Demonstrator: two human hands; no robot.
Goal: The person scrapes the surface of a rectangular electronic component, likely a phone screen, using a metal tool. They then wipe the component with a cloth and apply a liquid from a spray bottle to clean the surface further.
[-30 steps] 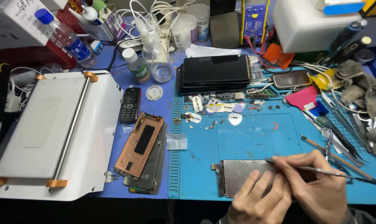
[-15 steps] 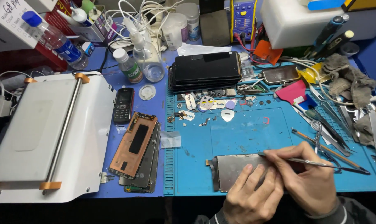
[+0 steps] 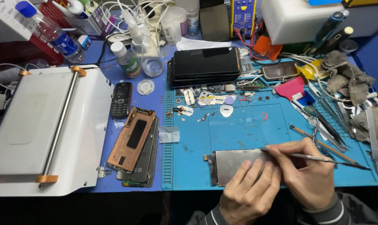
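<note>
Screen panel [image 3: 234, 164] lies flat on the blue mat [image 3: 247, 129]; my left hand [image 3: 249, 193] presses it with open fingers, my right hand [image 3: 310, 175] grips a thin metal tool [image 3: 322, 159].

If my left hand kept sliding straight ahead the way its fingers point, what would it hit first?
The left hand lies on the metal screen panel, fingers pointing up and slightly right. Going on, it would probably meet the thin metal tool held by the right hand, near its tip; heights are hard to judge.

On a blue mat [image 3: 247, 129], the left hand [image 3: 249, 193] presses a grey screen panel [image 3: 239, 164] flat — the right hand [image 3: 307, 173] holds a thin metal tool [image 3: 322, 159] against it.
</note>
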